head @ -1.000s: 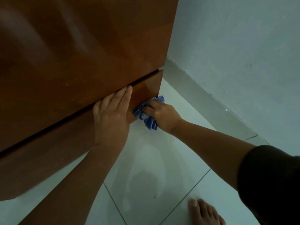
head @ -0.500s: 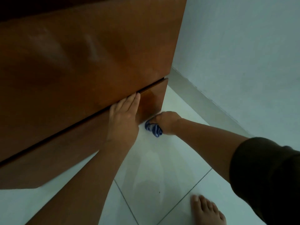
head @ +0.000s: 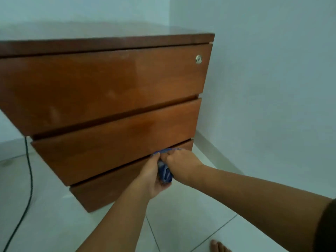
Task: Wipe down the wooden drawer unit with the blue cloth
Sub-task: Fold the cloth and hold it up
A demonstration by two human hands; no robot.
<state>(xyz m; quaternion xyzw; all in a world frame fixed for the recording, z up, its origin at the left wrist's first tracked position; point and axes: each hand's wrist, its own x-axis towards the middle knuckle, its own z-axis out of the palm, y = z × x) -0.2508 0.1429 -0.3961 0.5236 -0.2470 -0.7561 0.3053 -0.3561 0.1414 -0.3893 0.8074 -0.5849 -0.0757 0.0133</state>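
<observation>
The view has pulled back and up since a moment ago, so the whole wooden drawer unit now fills the left and centre of the frame, three drawer fronts and a lock at upper right. The left hand, flat on the bottom drawer before, has joined the right hand at the seam below the middle drawer. Both curl round the blue cloth, bunched between them with an edge tucked along that seam, probably to regrip or refold it before wiping the groove.
</observation>
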